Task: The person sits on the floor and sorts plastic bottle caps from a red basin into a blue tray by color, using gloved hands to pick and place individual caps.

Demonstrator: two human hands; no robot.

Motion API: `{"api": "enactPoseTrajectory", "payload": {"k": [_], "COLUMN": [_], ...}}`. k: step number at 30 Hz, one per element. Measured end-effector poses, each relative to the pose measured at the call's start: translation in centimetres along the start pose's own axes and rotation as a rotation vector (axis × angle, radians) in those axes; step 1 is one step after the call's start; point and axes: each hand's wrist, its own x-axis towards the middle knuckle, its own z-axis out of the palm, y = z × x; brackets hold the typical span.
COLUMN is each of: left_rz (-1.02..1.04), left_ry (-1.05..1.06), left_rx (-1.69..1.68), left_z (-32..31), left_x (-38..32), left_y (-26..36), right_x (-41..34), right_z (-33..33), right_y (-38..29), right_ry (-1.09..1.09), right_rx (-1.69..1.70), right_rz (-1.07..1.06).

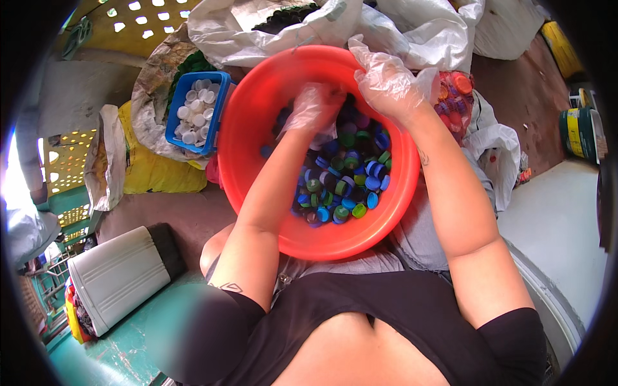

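Observation:
A round red plastic basin (333, 247) holds many plastic bottle caps (345, 188), mostly blue and green with some dark and purple ones. Inside it, my left hand (316, 108), in a clear plastic glove, reaches down among the caps at the far side. It is blurred, and its fingertips are hidden, so I cannot tell whether it holds a cap. My right hand (390, 79), gloved the same way, grips the basin's upper right rim.
Left of the basin stands a blue container (215, 137) of white caps (198, 111). White woven sacks (333, 34) crowd the far side. At right lies a red mesh bag (454, 103) of caps. A yellow sack (159, 169) and a white bin (118, 275) lie further left.

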Motion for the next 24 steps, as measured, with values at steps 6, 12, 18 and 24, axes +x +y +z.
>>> {"api": "enactPoseTrajectory", "payload": {"k": [6,12,18,24], "left_rz": [-0.08,-0.227,-0.288,-0.16], "left_ry": [0.15,-0.05,-0.072,-0.165], "left_rx": [0.081,-0.218,-0.346,-0.592], "left_z": [0.0,-1.2,-0.9,-2.3], "left_x": [0.5,-3.8,-6.1,-11.8], "left_y": [-2.9,-7.7,-12.6,-10.0], "right_x": [-0.3,-0.2,-0.1,0.5], "right_z": [-0.6,-1.5,-1.0,1.0], "right_y": [-0.5,-1.5,-1.0,0.6], "right_ry": [-0.113,-0.179,-0.132,0.054], "right_rx": [-0.074,-0.071,-0.099,-0.188], "right_rz": [0.102,0.16,0.137,0.021]}}
